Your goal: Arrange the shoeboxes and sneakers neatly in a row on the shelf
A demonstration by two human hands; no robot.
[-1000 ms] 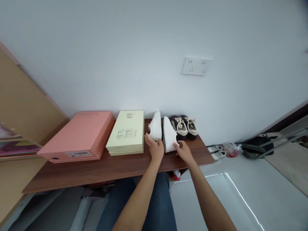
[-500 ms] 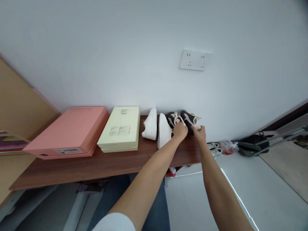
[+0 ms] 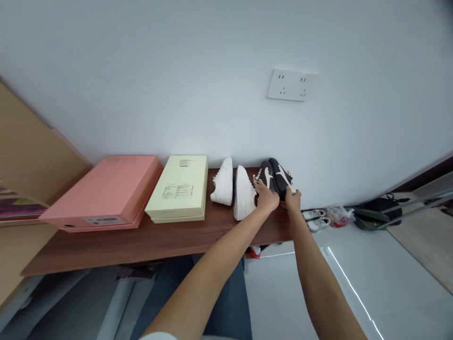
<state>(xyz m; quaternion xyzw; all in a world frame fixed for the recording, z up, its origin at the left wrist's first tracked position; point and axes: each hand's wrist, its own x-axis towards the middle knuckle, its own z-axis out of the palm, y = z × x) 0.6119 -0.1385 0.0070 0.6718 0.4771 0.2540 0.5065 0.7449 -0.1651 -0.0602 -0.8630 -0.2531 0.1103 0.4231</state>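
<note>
Two dark brown sneakers with cream stripes and laces stand close together near the wall end of the wooden shelf. My left hand (image 3: 267, 198) is closed around the heel end of the left dark sneaker (image 3: 268, 174). The heel of the right dark sneaker (image 3: 281, 177) is in the grip of my right hand (image 3: 292, 199). Both shoes are tilted on their sides, laces facing outward, with their sole sides against each other. Just left of them, a pair of white sneakers lies on its sides: one white sneaker (image 3: 244, 193) nearest my left hand, the other white sneaker (image 3: 223, 182) farther left.
On the brown wooden shelf (image 3: 141, 245) are a pale yellow shoebox (image 3: 179, 186) and a larger pink box (image 3: 102, 189). A wall socket plate (image 3: 292, 85) is above. Grey-white shoes (image 3: 316, 220), a plastic bag (image 3: 339, 216) and a dark bag (image 3: 375, 212) lie at right on the floor.
Both hands have turned the dark sneakers from nearly upright onto their sides and brought them together. Their laces now face outward. The view has shifted slightly.
</note>
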